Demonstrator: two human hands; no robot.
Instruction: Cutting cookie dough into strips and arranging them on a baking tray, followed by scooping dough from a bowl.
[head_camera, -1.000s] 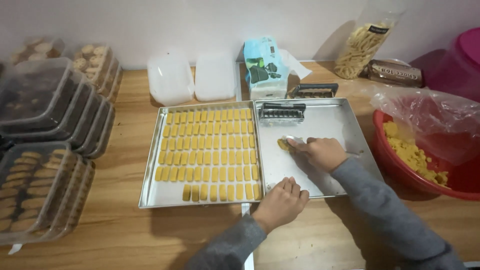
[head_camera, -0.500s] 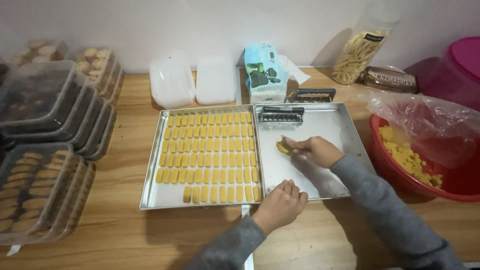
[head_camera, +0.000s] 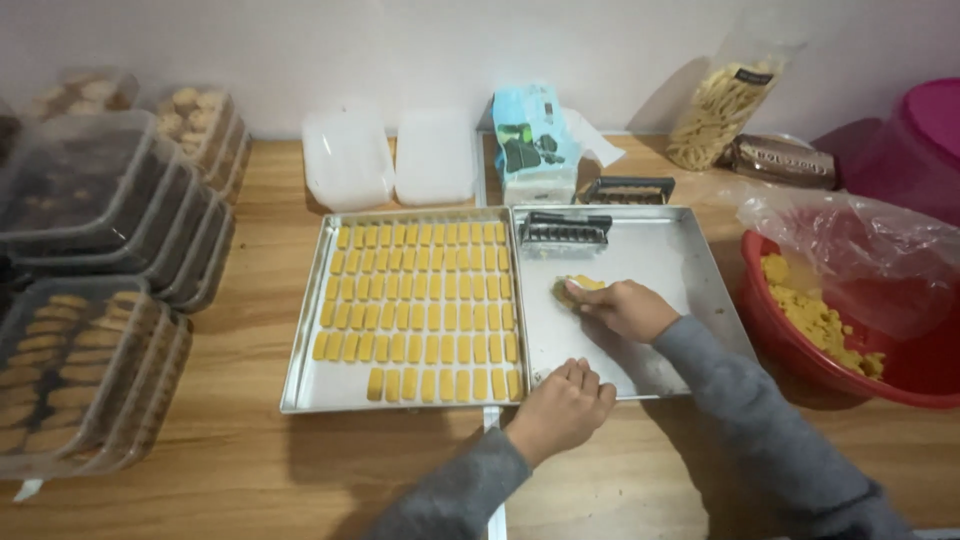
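Wooden tabletop (head_camera: 250, 480) under two metal trays (head_camera: 640, 370), against white wall (head_camera: 400, 50).

Dough lump (head_camera: 572, 289) partly hidden under right hand (head_camera: 625, 308). Pink bucket (head_camera: 925, 140) cut by right edge. Bowl (head_camera: 800, 350) contents half veiled by plastic bag (head_camera: 860, 250). Stacked boxes (head_camera: 80, 300) left of tray (head_camera: 300, 390) cropped, contents blurred.

Right hand (head_camera: 625, 308) pressing down; left hand (head_camera: 560, 405) curled.
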